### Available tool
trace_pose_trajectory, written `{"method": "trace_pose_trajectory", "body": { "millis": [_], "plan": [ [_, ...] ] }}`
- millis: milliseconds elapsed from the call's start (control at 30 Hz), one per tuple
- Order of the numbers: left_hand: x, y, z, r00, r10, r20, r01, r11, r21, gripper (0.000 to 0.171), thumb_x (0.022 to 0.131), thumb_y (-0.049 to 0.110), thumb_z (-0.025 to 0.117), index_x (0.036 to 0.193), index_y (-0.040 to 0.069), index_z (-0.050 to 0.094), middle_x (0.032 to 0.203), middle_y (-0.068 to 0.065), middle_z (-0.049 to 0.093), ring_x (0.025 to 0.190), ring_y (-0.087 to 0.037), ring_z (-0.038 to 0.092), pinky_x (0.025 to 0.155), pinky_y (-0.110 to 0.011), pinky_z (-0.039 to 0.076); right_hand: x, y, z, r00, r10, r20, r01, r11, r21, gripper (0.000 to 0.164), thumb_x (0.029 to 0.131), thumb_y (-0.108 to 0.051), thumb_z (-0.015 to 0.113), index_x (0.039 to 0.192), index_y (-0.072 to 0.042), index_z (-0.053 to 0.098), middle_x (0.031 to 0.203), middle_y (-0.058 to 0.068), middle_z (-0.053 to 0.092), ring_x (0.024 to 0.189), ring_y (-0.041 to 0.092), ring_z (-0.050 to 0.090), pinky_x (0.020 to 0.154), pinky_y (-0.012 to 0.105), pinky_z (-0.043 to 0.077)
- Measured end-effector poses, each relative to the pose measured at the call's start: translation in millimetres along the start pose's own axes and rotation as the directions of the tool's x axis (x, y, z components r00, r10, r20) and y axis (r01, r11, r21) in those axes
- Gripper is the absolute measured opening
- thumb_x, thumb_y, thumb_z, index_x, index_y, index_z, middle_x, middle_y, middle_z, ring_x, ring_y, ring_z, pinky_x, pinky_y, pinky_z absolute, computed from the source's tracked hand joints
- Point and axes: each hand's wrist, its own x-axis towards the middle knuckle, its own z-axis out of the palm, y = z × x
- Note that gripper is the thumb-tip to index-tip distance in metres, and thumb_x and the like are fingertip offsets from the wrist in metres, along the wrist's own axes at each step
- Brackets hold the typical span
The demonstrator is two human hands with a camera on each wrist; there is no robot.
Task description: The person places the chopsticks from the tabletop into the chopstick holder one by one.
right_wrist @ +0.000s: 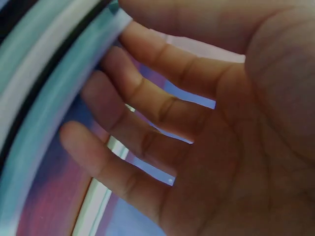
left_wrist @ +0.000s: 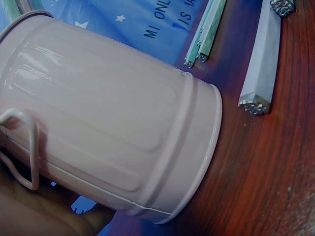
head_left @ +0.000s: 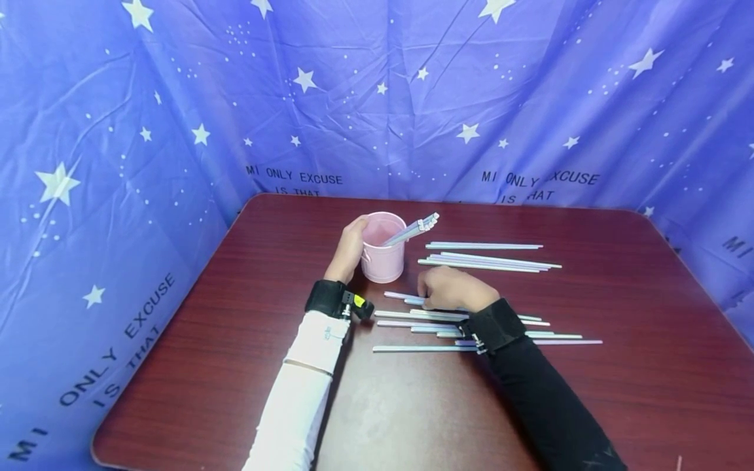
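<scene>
My left hand (head_left: 347, 252) holds the left side of a small pink bucket (head_left: 383, 267), which stands upright on the table. Several pale sticks (head_left: 411, 231) lean out over the bucket's right rim. In the left wrist view the ribbed wall and a wire handle (left_wrist: 33, 152) of the bucket show. To the right, my right hand (head_left: 456, 288) is low over a spread of loose pastel sticks (head_left: 406, 349). Its thumb and forefinger pinch the end of a pale blue stick (right_wrist: 59, 98), the other fingers loosely bent.
Behind my right hand lies another group of sticks (head_left: 489, 263), roughly parallel to the table's far edge. The dark red table (head_left: 194, 366) has rounded corners. A blue star-printed curtain (head_left: 353, 104) hangs close behind it and along the left.
</scene>
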Motion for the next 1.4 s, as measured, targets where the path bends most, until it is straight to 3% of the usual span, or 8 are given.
{"method": "trace_pose_trajectory", "body": {
  "millis": [167, 467, 667, 800, 967, 1200, 1400],
  "plan": [
    [0.5, -0.5, 0.2, 1.000, 0.011, 0.007, -0.011, 1.000, 0.005, 0.050, 0.112, 0.020, 0.035, 0.147, -0.004, 0.060, 0.155, -0.021, 0.059, 0.152, -0.030, 0.048, 0.133, -0.040, 0.034, 2, 1, 4, 1.000, 0.018, 0.005, -0.018, 1.000, 0.006, 0.010, 0.090, -0.010, 0.078, 0.088, -0.011, 0.068, 0.086, -0.001, 0.066, 0.079, 0.014, 0.059, 0.074, 0.029, 0.053],
    [-1.5, 1.8, 0.3, 1.000, 0.008, 0.000, -0.008, 1.000, 0.003, 0.051, 0.112, 0.020, 0.035, 0.150, -0.004, 0.058, 0.158, -0.021, 0.057, 0.154, -0.031, 0.046, 0.134, -0.040, 0.032, -2, 2, 0, 0.999, -0.030, 0.034, 0.029, 0.999, 0.018, 0.013, 0.086, -0.004, 0.071, 0.083, -0.013, 0.063, 0.080, -0.003, 0.060, 0.077, 0.012, 0.055, 0.069, 0.024, 0.047],
    [-1.8, 2.0, 0.3, 1.000, 0.007, -0.007, -0.007, 1.000, 0.003, 0.050, 0.112, 0.020, 0.036, 0.150, -0.004, 0.058, 0.158, -0.020, 0.057, 0.155, -0.030, 0.046, 0.134, -0.040, 0.032, -10, -2, -12, 0.996, -0.093, -0.003, 0.093, 0.995, 0.039, 0.011, 0.091, -0.003, 0.069, 0.085, -0.011, 0.065, 0.078, -0.002, 0.060, 0.075, 0.012, 0.055, 0.071, 0.026, 0.049],
    [-1.5, 1.8, 0.4, 1.000, 0.010, -0.005, -0.010, 1.000, 0.004, 0.050, 0.112, 0.020, 0.036, 0.149, -0.004, 0.059, 0.156, -0.020, 0.058, 0.153, -0.030, 0.047, 0.133, -0.040, 0.033, -17, -7, -23, 0.990, -0.123, -0.073, 0.126, 0.991, 0.043, 0.012, 0.096, -0.006, 0.071, 0.087, -0.012, 0.066, 0.078, -0.003, 0.061, 0.073, 0.011, 0.054, 0.071, 0.027, 0.049],
    [-0.8, 1.5, 0.3, 1.000, 0.015, -0.005, -0.015, 1.000, 0.007, 0.049, 0.112, 0.019, 0.035, 0.147, -0.004, 0.061, 0.154, -0.021, 0.060, 0.151, -0.030, 0.050, 0.132, -0.040, 0.035, -26, -13, -36, 0.964, -0.145, -0.221, 0.172, 0.979, 0.106, 0.007, 0.097, -0.003, 0.071, 0.095, -0.010, 0.069, 0.080, -0.001, 0.066, 0.074, 0.012, 0.056, 0.069, 0.029, 0.049],
    [-0.2, 1.5, 0.1, 1.000, 0.017, 0.000, -0.017, 1.000, 0.001, 0.049, 0.112, 0.019, 0.035, 0.149, -0.004, 0.060, 0.155, -0.021, 0.059, 0.152, -0.030, 0.048, 0.132, -0.040, 0.034, -43, -17, -57, 0.927, -0.134, -0.351, 0.195, 0.970, 0.143, 0.004, 0.100, -0.006, 0.070, 0.103, -0.008, 0.072, 0.088, 0.001, 0.074, 0.085, 0.016, 0.067, 0.079, 0.038, 0.056],
    [0.1, 0.9, 0.3, 1.000, 0.014, 0.007, -0.014, 1.000, -0.006, 0.050, 0.112, 0.019, 0.034, 0.147, -0.003, 0.061, 0.153, -0.021, 0.060, 0.150, -0.030, 0.050, 0.131, -0.040, 0.036, -62, -12, -72, 0.856, -0.089, -0.510, 0.185, 0.972, 0.142, 0.002, 0.102, -0.010, 0.072, 0.103, -0.011, 0.071, 0.097, 0.002, 0.077, 0.091, 0.017, 0.070, 0.079, 0.037, 0.056]
  ]
}}
